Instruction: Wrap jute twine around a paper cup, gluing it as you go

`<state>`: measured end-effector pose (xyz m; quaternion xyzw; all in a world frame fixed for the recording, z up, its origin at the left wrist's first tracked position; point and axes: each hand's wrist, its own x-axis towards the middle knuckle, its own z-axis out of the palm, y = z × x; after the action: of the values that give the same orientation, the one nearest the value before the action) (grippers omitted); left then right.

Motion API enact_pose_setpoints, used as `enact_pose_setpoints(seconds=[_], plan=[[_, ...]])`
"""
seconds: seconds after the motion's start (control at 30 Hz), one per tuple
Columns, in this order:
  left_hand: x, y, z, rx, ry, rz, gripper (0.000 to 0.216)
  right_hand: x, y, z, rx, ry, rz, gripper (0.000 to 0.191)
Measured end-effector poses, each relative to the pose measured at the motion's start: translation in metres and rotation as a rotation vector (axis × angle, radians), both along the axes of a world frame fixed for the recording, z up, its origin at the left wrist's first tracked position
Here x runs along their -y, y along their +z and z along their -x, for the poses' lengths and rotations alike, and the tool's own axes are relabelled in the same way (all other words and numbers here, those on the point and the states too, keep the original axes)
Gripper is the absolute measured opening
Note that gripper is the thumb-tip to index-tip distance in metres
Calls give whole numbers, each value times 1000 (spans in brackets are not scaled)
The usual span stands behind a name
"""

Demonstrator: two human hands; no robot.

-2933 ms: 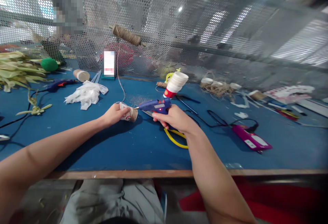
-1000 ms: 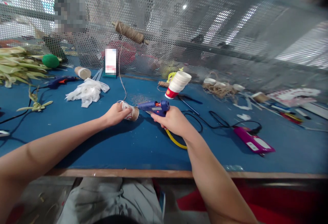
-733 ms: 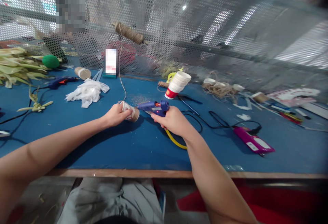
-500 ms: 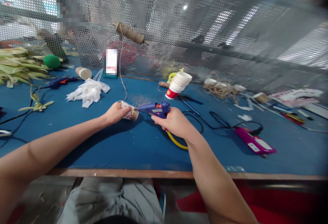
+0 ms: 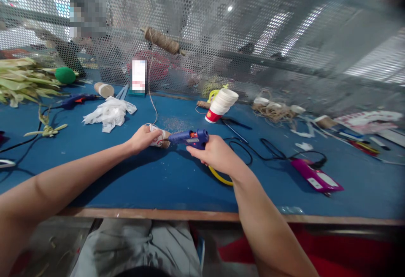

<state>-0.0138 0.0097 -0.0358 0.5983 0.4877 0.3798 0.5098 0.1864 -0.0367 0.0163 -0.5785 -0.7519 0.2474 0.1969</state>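
Note:
My left hand [image 5: 141,138] is closed around a paper cup [image 5: 157,137] lying on its side, partly wrapped in brown twine at one end. A strand of twine [image 5: 151,85] runs from the cup up to a spool [image 5: 163,40] hung on the mesh. In my right hand [image 5: 213,152] is a blue hot glue gun [image 5: 190,137], gripped by its handle, with a small red light showing. The gun's nozzle points left and meets the cup's side; whether it touches I cannot tell. My fingers hide part of the cup.
Behind the gun stands a stack of paper cups [image 5: 221,104]. Crumpled white material [image 5: 110,113] and a second glue gun [image 5: 77,99] lie left. At right are black cable [image 5: 268,152], a purple power strip [image 5: 316,175] and a twine heap [image 5: 275,111]. Perforated metal mesh [image 5: 202,23] rises behind.
The glue gun has tilted, its nozzle now lower and further left along the cup. The cup has turned slightly in my left hand.

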Motion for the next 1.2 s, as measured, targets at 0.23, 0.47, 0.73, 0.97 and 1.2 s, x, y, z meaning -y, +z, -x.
enact_pose_setpoints(seconds=[0.23, 0.47, 0.73, 0.97, 1.2], plan=[[0, -3, 2, -122, 7, -133, 23, 0, 7, 4, -18, -72, 2, 22], [3, -4, 4, -203, -35, -258, 23, -4, 4, 4, -31, -84, -33, 22], [5, -6, 2, -233, -66, -309, 22, -14, -4, 2, -163, -74, 41, 21], [4, 3, 4, -229, -95, -337, 25, -62, -9, -14, -419, -159, 19, 15], [13, 19, -1, -369, -169, -389, 26, -111, -37, -24, -11, -367, 1, 34]])
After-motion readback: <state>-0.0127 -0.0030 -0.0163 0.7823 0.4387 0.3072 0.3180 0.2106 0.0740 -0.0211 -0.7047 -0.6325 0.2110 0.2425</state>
